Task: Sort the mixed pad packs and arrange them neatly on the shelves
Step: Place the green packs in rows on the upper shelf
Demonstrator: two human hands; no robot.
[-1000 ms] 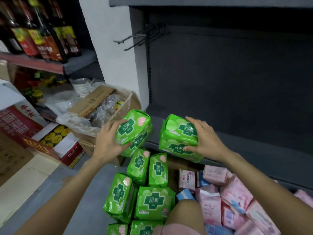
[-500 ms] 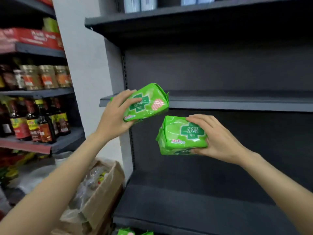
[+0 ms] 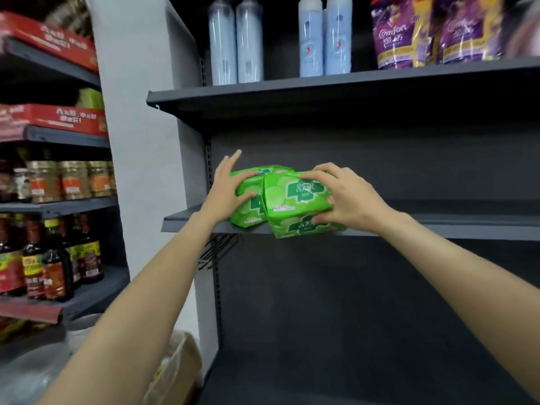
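Two green pad packs sit at the left end of the dark middle shelf (image 3: 467, 226). My left hand (image 3: 226, 190) grips the left green pack (image 3: 248, 209), thumb on its front, index finger raised straight up. My right hand (image 3: 347, 197) grips the right green pack (image 3: 295, 206), fingers curled over its top and thumb under its lower edge. The right pack overlaps the left one and hangs slightly over the shelf's front lip. The two packs touch.
The shelf above (image 3: 321, 92) carries pale blue spray bottles (image 3: 236, 42) and purple softener bags (image 3: 409, 33). Left shelving holds sauce bottles (image 3: 52, 258), jars (image 3: 58, 179) and red boxes (image 3: 55, 118). A cardboard box (image 3: 178, 372) stands at the bottom left. Metal hooks (image 3: 216, 249) hang under the middle shelf.
Both hands rose from the floor pile with one green pack each and brought them onto the left end of the middle shelf, side by side. My view tilted upward.
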